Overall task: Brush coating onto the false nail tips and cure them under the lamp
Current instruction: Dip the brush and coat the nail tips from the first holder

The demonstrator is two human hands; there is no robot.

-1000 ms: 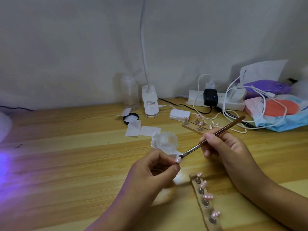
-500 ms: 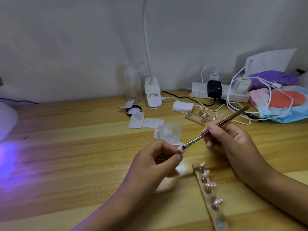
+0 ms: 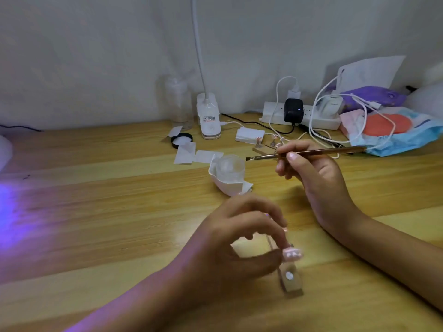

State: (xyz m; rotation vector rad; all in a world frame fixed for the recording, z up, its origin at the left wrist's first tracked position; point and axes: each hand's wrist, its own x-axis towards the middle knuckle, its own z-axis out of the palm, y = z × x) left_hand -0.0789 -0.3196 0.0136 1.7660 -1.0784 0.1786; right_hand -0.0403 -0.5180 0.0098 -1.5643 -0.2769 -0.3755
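Note:
My right hand (image 3: 311, 168) grips a thin brown brush (image 3: 306, 153), held level above the table with its bristles pointing left. My left hand (image 3: 237, 243) is low over a wooden nail strip (image 3: 291, 281), its fingers pinching a pink nail tip on a stand (image 3: 293, 254) near the strip's front end. The hand hides most of the strip and its other tips. A clear gel jar (image 3: 231, 167) sits on a white wipe between the hands and the wall. A second wooden strip with nail stands (image 3: 266, 146) lies behind the right hand. Purple lamp light (image 3: 7, 212) glows at the left edge.
A white clip lamp (image 3: 208, 116), a clear bottle (image 3: 178, 101), a black lid (image 3: 181, 140) and paper squares (image 3: 191, 153) stand at the back. A power strip (image 3: 294, 113) with chargers and white cables, plus plastic bags (image 3: 393, 130), fill the back right.
My left hand has dropped from the brush tip down to the wooden strip with the pink tip. My right hand has lifted the brush away and turned it level.

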